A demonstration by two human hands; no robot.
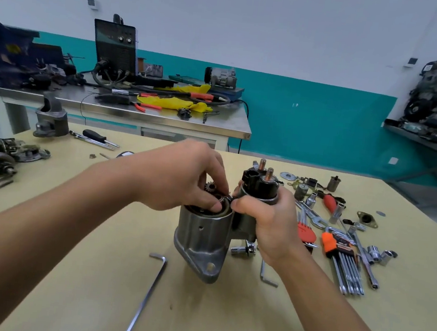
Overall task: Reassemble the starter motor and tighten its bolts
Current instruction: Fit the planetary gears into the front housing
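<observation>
Starter motor (pixel 202 233) upright on bench (pixel 66 270) between hands. Right hand (pixel 267 224) clamped round black solenoid (pixel 259 186); left hand (pixel 183 178) pinching small part at housing mouth beside pinion gear (pixel 210 186). Likely heavy, rigid, oily; grip housing body.

You have a single view, from the wide-angle camera on your head. It faces forward and down over the yellow tabletop (pixel 223 314), so your forearms run in from the lower left and lower right corners and meet at the centre of the frame. There your left hand (pixel 181 177) and right hand (pixel 270 222) sit close under the lens, both on the starter motor (pixel 202 233). The upper half reaches well past them to a steel tabletop (pixel 229 126) at upper left and the wall (pixel 254 20) behind. The wall's teal band (pixel 311 115) slants down toward the right.
</observation>
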